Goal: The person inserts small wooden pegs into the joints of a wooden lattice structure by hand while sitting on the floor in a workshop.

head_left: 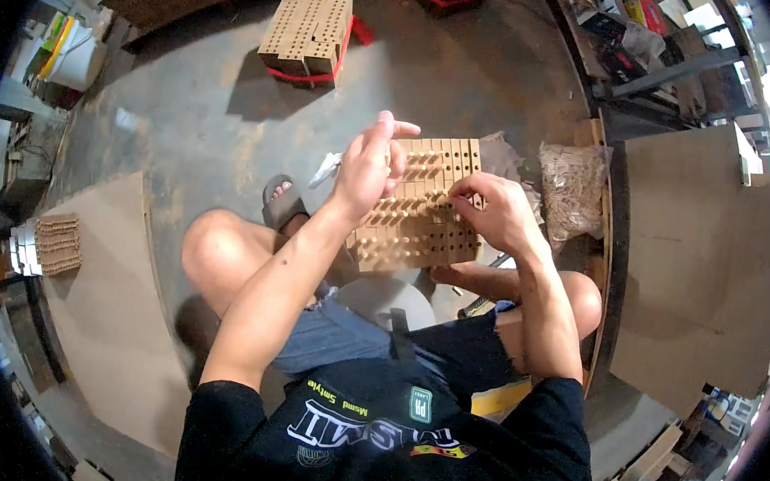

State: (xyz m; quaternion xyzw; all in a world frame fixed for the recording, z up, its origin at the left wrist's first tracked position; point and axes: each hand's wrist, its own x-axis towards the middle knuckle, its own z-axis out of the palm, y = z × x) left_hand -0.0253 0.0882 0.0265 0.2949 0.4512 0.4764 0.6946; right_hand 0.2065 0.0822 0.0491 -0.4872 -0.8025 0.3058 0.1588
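In front of me stands a light wooden block (pixel 415 256), made of strips side by side with rows of round holes. Many wooden dowels (pixel 389 243) stick up from its left and middle holes; the holes along its right side show dark. Over the right part of the block, my right hand (pixel 496 209) pinches a small wooden dowel at its fingertips. My left hand (pixel 368 171) hovers over the block's left edge, one finger and the thumb stretched out and the others curled in. What those curled fingers hold, if anything, is hidden.
A clear bag of dowels (pixel 573 192) lies right of the block. Beyond, a similar block bound with red strap (pixel 306 35) stands on the floor. Large boards lie left (pixel 108 309) and right (pixel 704 266). A shelf (pixel 660 72) holds boxes at far right.
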